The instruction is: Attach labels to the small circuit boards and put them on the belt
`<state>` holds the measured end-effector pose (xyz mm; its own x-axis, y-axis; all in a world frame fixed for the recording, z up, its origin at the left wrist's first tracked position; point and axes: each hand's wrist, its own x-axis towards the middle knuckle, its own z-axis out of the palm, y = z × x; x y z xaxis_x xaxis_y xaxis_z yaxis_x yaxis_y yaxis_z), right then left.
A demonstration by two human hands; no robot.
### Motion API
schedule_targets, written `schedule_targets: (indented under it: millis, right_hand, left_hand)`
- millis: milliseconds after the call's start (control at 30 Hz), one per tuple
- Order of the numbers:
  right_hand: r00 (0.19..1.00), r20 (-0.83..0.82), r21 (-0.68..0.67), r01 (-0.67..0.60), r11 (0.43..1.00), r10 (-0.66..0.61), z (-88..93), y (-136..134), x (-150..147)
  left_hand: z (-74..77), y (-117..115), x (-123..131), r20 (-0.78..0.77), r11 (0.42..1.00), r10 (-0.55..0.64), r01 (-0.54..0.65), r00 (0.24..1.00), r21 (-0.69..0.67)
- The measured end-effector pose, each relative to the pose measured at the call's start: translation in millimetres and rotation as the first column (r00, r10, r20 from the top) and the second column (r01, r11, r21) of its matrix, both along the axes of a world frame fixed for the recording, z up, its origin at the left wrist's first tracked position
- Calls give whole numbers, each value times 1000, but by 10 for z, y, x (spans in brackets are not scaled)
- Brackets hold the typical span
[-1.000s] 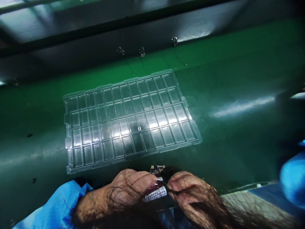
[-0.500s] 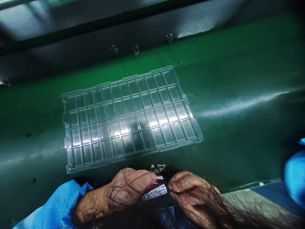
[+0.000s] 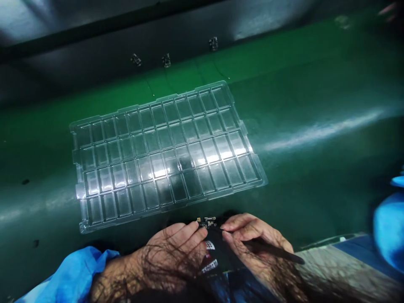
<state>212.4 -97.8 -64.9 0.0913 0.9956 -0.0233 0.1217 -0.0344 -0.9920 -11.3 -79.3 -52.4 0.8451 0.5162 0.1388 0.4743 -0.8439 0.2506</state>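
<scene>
My left hand (image 3: 172, 254) pinched a small dark circuit board (image 3: 206, 221) just below the clear ribbed plastic tray (image 3: 164, 153); my right hand (image 3: 252, 244) gripped thin black tweezers (image 3: 271, 249).

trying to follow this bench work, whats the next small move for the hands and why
Probably lift the small circuit board forward into a near-row pocket of the clear tray. The left hand pinches the board, the right hand holds a dark tool at it, and every visible pocket looks empty.

Electronics assembly line: green conveyor belt (image 3: 315, 84), compartment tray (image 3: 164, 151)
</scene>
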Motion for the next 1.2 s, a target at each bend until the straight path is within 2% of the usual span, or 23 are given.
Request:
schedule_targets:
  millis: [100, 200, 333, 500, 700, 1033, 1200]
  right_hand:
    - [995, 86, 61, -47, 997, 42, 31, 36, -33]
    - [992, 110, 45, -66, 997, 61, 41, 42, -45]
    - [991, 120, 53, -73, 996, 66, 33, 41, -46]
    - [988, 134, 89, -85, 992, 73, 36, 64, -53]
    - [982, 171, 75, -94, 993, 80, 43, 42, -47]
    - [969, 219, 80, -134, 988, 114, 47, 24, -35]
    - [972, 205, 88, -135, 987, 115, 57, 37, -40]
  left_hand:
    - [71, 106, 42, 12, 999, -8, 8, 1000, 35]
    - [107, 148, 62, 5, 998, 12, -12, 1000, 55]
    - [81, 119, 45, -4, 997, 12, -12, 1000, 70]
    - [25, 68, 8, -25, 1000, -27, 28, 999, 9]
    - [81, 117, 6, -31, 997, -68, 69, 997, 29]
    - [164, 181, 87, -16, 997, -23, 24, 1000, 78]
    - [145, 145, 104, -3, 998, 24, -24, 1000, 52]
